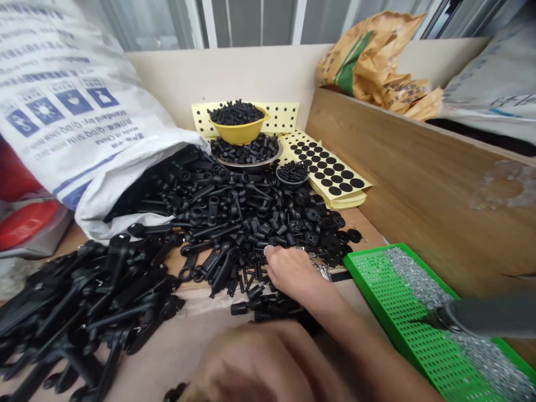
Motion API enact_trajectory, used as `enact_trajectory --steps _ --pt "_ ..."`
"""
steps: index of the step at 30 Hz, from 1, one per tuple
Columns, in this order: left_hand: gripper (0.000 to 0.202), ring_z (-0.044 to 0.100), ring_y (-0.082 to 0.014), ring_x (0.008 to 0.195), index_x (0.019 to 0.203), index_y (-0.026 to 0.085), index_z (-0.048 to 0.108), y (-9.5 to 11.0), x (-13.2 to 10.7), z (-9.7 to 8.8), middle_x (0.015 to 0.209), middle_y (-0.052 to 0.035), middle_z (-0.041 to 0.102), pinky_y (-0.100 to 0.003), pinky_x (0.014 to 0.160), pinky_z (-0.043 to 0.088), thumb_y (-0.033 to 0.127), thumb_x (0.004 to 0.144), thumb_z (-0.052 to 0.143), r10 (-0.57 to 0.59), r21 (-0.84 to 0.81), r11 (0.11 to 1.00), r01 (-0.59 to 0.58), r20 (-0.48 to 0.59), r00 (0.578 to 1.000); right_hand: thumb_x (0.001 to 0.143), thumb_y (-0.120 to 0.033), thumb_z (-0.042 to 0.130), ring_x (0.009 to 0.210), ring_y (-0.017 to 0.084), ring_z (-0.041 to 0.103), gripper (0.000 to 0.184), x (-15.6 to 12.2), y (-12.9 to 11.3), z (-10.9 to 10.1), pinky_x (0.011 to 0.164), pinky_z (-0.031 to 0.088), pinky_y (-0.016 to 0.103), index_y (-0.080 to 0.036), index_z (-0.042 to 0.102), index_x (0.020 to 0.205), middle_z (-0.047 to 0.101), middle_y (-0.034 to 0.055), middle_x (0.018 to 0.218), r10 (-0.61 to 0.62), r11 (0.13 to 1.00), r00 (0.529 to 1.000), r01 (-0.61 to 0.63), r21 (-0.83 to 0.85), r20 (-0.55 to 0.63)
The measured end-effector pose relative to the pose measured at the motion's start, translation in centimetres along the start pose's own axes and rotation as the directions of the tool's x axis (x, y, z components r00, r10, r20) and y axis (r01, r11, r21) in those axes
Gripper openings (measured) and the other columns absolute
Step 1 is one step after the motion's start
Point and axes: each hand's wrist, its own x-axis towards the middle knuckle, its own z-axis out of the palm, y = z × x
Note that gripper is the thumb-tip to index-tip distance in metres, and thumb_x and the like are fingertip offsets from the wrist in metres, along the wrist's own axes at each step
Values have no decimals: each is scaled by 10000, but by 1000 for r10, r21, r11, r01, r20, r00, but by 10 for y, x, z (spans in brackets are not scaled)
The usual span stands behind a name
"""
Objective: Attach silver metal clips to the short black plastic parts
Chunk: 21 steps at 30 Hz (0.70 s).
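My right hand (293, 271) reaches from the lower right onto a heap of small black plastic parts (251, 223). It lies palm down with the fingers curled into the parts, and what they grip is hidden. Some small shiny metal pieces (321, 272) lie right beside its knuckles. My left hand (259, 365) is very close to the camera at the bottom middle, above the brown table top (192, 340). It is a blur and its fingers do not show.
Long black handle-like parts (84, 307) are piled at the left, spilling from a white printed sack (84, 111). A yellow bowl (240, 133) and a metal dish (247, 162) hold black parts. Yellow sheets of black discs (330, 173) lie behind; a green perforated tray (402, 301) with metal springs and a wooden wall (419, 184) stand right.
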Motion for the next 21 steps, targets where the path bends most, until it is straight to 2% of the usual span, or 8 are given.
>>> enact_trajectory --steps 2,4,6,8,11,13,17,21 --pt "369 627 -166 674 882 239 643 -7 17 3 794 -41 668 -289 558 517 403 926 315 -37 -103 994 41 40 999 804 -83 426 777 231 657 213 3 -3 1 601 426 267 -105 570 959 668 133 843 3 1000 1000 -3 -2 0" --pt "267 614 -157 631 853 212 632 -18 30 8 743 -37 662 -269 539 513 355 894 410 -173 -293 937 190 84 981 782 -78 445 767 234 658 215 5 -3 1 591 418 264 -99 570 955 670 138 844 -3 1000 1000 3 -1 -7" --pt "161 605 -152 645 862 190 630 -32 37 13 746 -33 664 -255 562 505 287 830 506 -350 -418 829 371 130 928 778 -91 449 754 231 655 193 4 0 1 582 401 261 -112 571 926 673 129 840 -19 1000 999 19 3 -28" --pt "164 603 -161 700 886 168 636 -46 40 20 788 -42 668 -257 599 495 258 786 544 -449 -424 773 472 160 879 796 -115 435 744 215 648 157 1 5 0 578 378 255 -137 562 886 672 104 827 -39 999 997 40 11 -63" --pt "215 587 -158 714 922 152 635 -60 44 29 797 -40 659 -248 593 468 276 755 583 -487 -436 750 498 148 861 836 -172 422 731 176 625 107 -9 11 -3 579 346 243 -175 529 831 654 45 797 -86 996 990 89 27 -109" --pt "223 564 -130 646 903 149 633 -62 48 35 745 -17 645 -228 567 447 285 727 621 -490 -526 694 491 154 858 847 -186 422 704 150 597 97 -17 11 -4 575 332 239 -187 507 801 625 14 776 -152 984 974 165 64 -168" --pt "179 509 -88 515 733 134 616 -57 56 39 568 30 583 -197 518 416 273 644 687 -519 -691 535 487 186 834 846 -172 429 654 147 520 107 -34 9 1 576 326 252 -189 477 752 548 14 744 -242 935 878 325 144 -413" --pt "189 512 -88 493 759 138 596 -52 55 41 529 28 577 -195 513 411 287 663 660 -558 -717 491 494 176 811 893 -244 402 664 166 481 181 -44 11 9 600 348 273 -191 459 729 508 30 731 -238 918 805 369 145 -543"
